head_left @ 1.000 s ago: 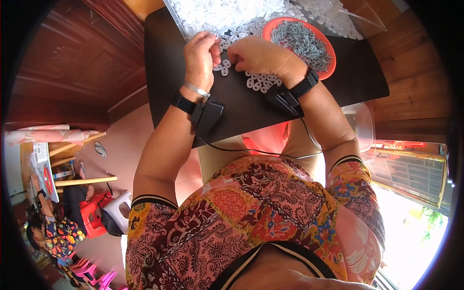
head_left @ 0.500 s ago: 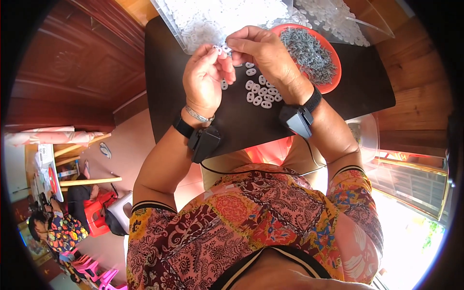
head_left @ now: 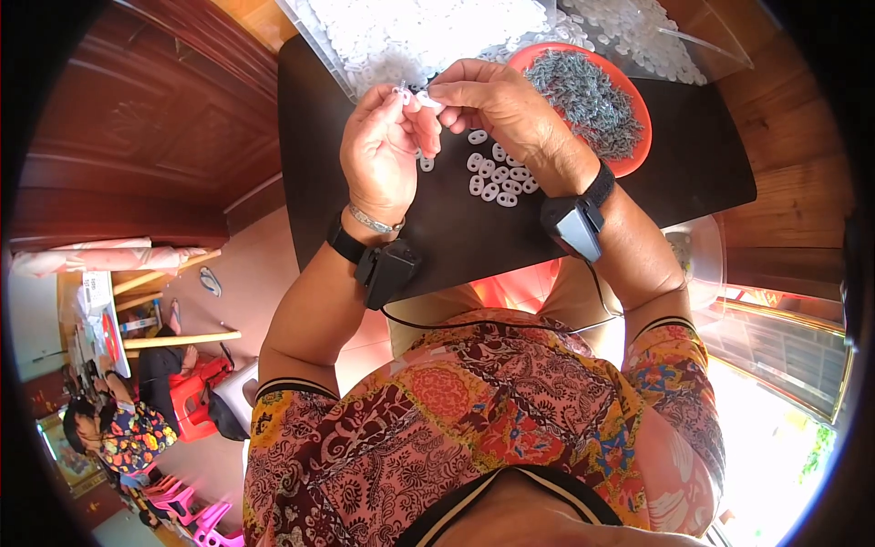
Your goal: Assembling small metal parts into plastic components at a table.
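Over the far part of the dark table (head_left: pixel 437 242), my left hand (head_left: pixel 378 150) pinches a small white two-holed oval plastic piece (head_left: pixel 405 94) between thumb and forefinger. A small grey screw (head_left: pixel 402 86) stands up at that piece. Close beside it, my right hand (head_left: pixel 501 105) has thumb and forefinger closed on another white plastic piece (head_left: pixel 426 98), partly hidden by the fingers. Several more white two-holed ovals (head_left: pixel 490 191) lie on the tabletop below my right hand, and a few (head_left: pixel 427 164) beside my left wrist.
An orange-red bowl (head_left: pixel 644 137) heaped with grey screws (head_left: pixel 592 100) stands right of my right hand. Behind my hands is a clear bin (head_left: pixel 321 46) full of white pieces; another clear container (head_left: pixel 720 41) is at the far right. At left, a person (head_left: pixel 132 438) sits near a red stool (head_left: pixel 193 401).
The screw now stands up more plainly at the piece in my left fingers. My right fingertips have shifted slightly down, with a white piece in them. The whole view has shifted a little.
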Available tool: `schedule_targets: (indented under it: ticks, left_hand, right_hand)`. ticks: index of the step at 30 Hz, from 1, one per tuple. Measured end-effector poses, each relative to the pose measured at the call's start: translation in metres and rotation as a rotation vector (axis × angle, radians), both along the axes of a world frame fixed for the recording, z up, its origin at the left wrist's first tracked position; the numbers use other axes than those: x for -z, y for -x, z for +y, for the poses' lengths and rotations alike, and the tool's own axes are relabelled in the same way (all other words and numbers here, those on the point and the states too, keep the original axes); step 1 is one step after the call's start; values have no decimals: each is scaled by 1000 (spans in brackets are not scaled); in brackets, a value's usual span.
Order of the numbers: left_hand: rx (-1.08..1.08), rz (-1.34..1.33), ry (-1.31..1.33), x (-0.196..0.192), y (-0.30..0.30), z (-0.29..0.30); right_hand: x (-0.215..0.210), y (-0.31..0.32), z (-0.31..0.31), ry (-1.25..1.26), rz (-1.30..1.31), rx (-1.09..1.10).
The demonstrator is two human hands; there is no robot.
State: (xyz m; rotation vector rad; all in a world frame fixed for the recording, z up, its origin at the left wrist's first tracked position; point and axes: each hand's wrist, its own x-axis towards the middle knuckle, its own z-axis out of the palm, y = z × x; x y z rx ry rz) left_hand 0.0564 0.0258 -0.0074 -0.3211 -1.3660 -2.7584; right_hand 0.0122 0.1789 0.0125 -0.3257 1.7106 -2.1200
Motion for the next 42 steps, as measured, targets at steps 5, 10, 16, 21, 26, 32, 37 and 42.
schedule_targets:
  ticks: [5,10,16,21,26,32,37,42]
  left_hand:
    - [-44,-23,59,1,-2,3]
    - [-143,-116,227,0,-6,11]
    - [-164,-141,263,-1,-5,12]
    - [-166,-132,272,0,-5,11]
    - [-182,-131,248,1,-5,12]
    - [-187,-155,225,3,-6,11]
    - [-165,-190,135,6,-5,11]
    - [-164,-247,108,7,-4,10]
  right_hand:
    - [-1,0,4,66,10,29]
    - [-4,-1,5,90,170,104]
    - [0,-2,4,-17,276,113]
    - [1,-2,0,-75,401,163]
    - [1,-4,-1,-152,469,169]
    - [-5,-9,0,-310,496,85]
    - [7,-11,-5,-276,583,109]
    - [-3,-18,-8,-389,701,162]
